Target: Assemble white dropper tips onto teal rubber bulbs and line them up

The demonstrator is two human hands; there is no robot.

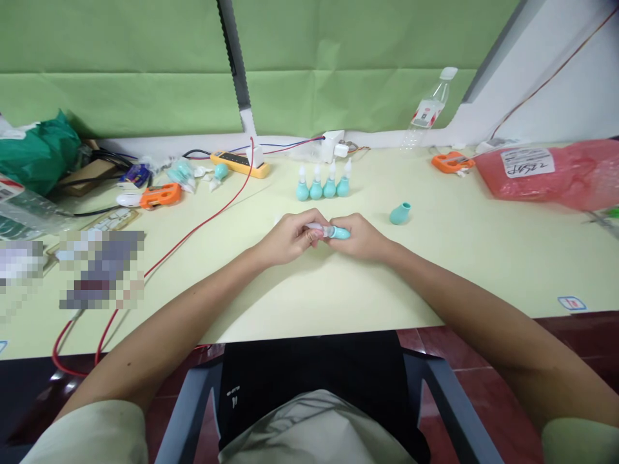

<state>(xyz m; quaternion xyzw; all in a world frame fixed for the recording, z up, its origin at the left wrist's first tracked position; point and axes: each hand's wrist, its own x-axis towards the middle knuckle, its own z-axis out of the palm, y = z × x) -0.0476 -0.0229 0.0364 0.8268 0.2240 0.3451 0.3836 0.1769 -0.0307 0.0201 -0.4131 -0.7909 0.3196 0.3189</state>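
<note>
Both hands meet over the middle of the table. My left hand [293, 240] is closed around the whitish, see-through tip of a small bulb dropper. My right hand [362, 237] grips the teal rubber bulb [341, 233] of the same piece, its fingers wrapped round the far side and partly hidden. Just beyond them stands a row of several upright teal bulb droppers [316, 188] with clear pointed tips. A loose teal bulb [400, 213] with an open mouth lies tilted to the right of my right hand, apart from it.
Left are an orange-handled tool [161, 195], a green bag [41, 151], a yellow power strip [240, 164] and a red cable [193, 230]. Right are a red plastic package [546, 174], another orange tool [452, 162] and a clear bottle [432, 106]. The table's front edge lies beneath my forearms.
</note>
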